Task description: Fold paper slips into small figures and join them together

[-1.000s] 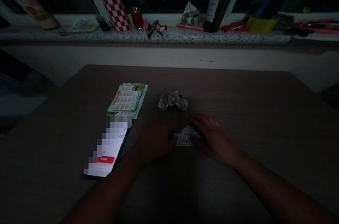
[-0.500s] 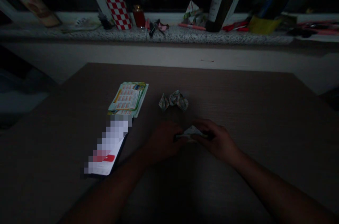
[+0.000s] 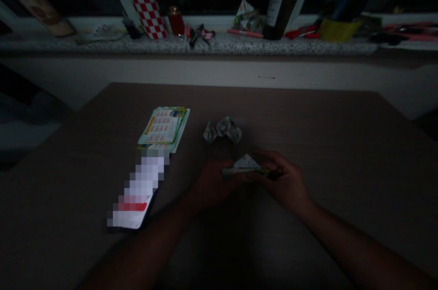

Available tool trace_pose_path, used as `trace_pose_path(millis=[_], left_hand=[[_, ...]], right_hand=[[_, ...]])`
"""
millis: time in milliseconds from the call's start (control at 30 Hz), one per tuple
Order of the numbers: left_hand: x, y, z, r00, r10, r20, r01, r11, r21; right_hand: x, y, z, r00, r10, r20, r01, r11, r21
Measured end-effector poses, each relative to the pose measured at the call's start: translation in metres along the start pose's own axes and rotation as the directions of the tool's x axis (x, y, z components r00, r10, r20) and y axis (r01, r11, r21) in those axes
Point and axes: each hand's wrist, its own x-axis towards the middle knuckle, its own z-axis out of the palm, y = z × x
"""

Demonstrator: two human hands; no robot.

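Between my hands is a folded piece of printed paper [image 3: 247, 162], with a pointed triangular flap standing up from a flat band. My left hand [image 3: 216, 183] is closed on its left end, the thumb along the near edge. My right hand [image 3: 283, 179] pinches the right end, thumb in front and fingers behind. The thumbs nearly meet at the middle of the band. Just beyond the hands, small folded paper shapes [image 3: 226, 129] stand on the brown table [image 3: 308, 125].
Left of my hands lie a stack of printed calendar cards [image 3: 162, 125] and a lit phone [image 3: 137, 198], its screen blurred. On the granite windowsill [image 3: 112, 48] behind stand a red-checked tube [image 3: 147, 9], a small red jar [image 3: 176, 21] and a dark labelled bag [image 3: 278, 11].
The folded paper has risen slightly and its triangular flap shows more fully. My thumbs have come closer together along the near edge. The view has shifted a little.
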Motion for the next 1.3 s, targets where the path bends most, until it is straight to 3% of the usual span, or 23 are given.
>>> trace_pose_path(millis=[167,267,400,567,800,1033,1167,1300], left_hand=[[0.003,-0.006,-0.006,0.995,-0.089,0.042,0.093,0.989,-0.113],[0.006,-0.008,-0.012,0.992,-0.083,0.093,0.100,0.975,-0.199],[0.008,-0.008,-0.023,0.971,-0.018,0.237,0.103,0.931,-0.351],[0.009,-0.011,-0.034,0.913,0.010,0.407,0.145,0.926,-0.348],[0.009,-0.010,-0.033,0.970,-0.046,0.237,0.134,0.919,-0.370],[0.008,-0.012,-0.029,0.978,-0.174,0.110,0.204,0.901,-0.383],[0.007,-0.011,-0.026,0.986,-0.138,0.096,0.166,0.895,-0.414],[0.006,-0.007,-0.017,0.989,-0.079,0.124,0.124,0.901,-0.416]], right_hand=[[-0.001,-0.001,0.001,0.999,0.044,-0.003,-0.043,0.992,0.121],[0.000,-0.001,0.000,0.999,0.037,0.016,-0.039,0.983,0.180],[0.000,0.000,-0.001,1.000,0.012,0.009,-0.013,0.980,0.200],[-0.001,-0.003,0.000,0.999,0.015,-0.045,-0.006,0.981,0.191],[0.001,-0.007,-0.001,0.992,0.019,-0.122,0.007,0.978,0.208],[0.001,-0.005,-0.003,0.988,0.035,-0.150,-0.003,0.979,0.204],[0.000,-0.004,-0.003,0.991,0.010,-0.130,0.013,0.984,0.175],[-0.003,-0.001,-0.004,0.993,-0.107,-0.043,0.106,0.994,-0.028]])
